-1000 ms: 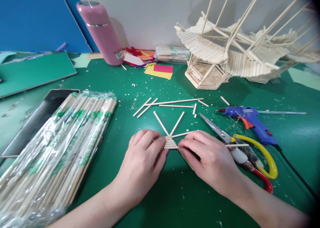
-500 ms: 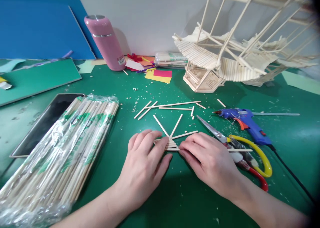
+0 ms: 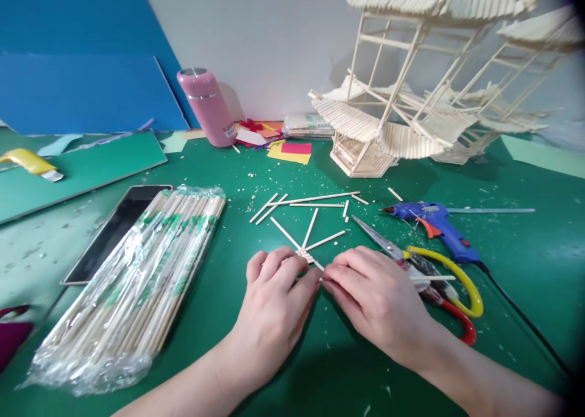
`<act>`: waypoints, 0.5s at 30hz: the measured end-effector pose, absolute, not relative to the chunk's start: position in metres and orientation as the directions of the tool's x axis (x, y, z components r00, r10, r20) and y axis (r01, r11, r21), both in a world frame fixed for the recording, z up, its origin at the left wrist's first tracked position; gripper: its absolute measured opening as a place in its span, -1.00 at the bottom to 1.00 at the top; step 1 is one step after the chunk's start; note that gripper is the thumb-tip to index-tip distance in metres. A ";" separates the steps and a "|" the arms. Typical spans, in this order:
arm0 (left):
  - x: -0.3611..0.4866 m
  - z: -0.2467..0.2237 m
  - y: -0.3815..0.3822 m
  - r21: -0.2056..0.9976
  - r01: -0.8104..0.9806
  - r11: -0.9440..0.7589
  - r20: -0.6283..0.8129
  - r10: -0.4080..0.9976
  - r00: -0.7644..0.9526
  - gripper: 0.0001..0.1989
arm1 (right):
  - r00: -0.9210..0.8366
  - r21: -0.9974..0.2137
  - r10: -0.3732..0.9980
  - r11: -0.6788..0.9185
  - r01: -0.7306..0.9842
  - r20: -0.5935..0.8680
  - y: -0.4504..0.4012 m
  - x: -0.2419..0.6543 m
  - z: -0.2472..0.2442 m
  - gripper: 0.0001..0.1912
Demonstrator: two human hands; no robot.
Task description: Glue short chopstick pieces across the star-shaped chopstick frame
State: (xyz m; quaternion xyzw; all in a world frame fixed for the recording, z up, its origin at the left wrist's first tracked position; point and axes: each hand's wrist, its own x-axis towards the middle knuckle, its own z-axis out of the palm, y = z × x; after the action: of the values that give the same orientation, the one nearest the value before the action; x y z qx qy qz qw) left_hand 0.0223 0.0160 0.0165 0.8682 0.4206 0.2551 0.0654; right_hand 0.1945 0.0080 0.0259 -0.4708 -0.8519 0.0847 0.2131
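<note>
Stick fan [image 3: 309, 229] just got twisted counterclockwise, so slats [image 3: 305, 256] mostly hidden now; left hand [image 3: 278, 295] grips fan, right hand [image 3: 372, 301] pinches long stick [image 3: 436, 277].

No lettering can be read here. A small pale label [image 3: 229, 130] with dark marks, too tiny to make out, sits low on a pink flask [image 3: 206, 109], on its right side. In front of the flask, a clear-wrapped bundle of sticks [image 3: 137, 283] bears green printing, lost among creases and glare; right of the flask, a second wrapped bundle [image 3: 307, 126] shows faint green marks, equally illegible.
</note>
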 end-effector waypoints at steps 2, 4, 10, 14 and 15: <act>0.022 0.017 0.015 0.332 0.686 -0.648 0.386 0.757 0.528 -0.79 | -0.476 -0.351 0.836 0.548 0.760 0.274 0.007 0.195 0.026 -0.79; 0.021 0.016 0.015 0.329 0.677 -0.658 0.383 0.748 0.542 -0.78 | -0.489 -0.353 0.830 0.557 0.752 0.267 0.007 0.195 0.027 -0.79; 0.022 0.023 0.015 0.308 0.656 -0.689 0.397 0.720 0.569 -0.78 | -0.488 -0.358 0.811 0.582 0.730 0.323 0.007 0.199 0.037 -0.83; 0.018 0.039 0.025 0.466 0.653 -0.596 0.422 0.799 0.428 -0.84 | -0.283 -0.371 0.785 0.535 0.759 0.551 0.003 0.222 0.049 -0.75; 0.017 0.044 0.028 0.558 0.630 -0.540 0.410 0.839 0.357 -0.85 | -0.205 -0.383 0.783 0.493 0.781 0.587 0.001 0.232 0.049 -0.74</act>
State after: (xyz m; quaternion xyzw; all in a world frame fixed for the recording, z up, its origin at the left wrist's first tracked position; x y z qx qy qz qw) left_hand 0.0169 0.0278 0.0439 0.8092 0.4539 0.3398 0.1542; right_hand 0.2318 0.0006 0.0487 -0.5036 -0.7763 0.0011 0.3790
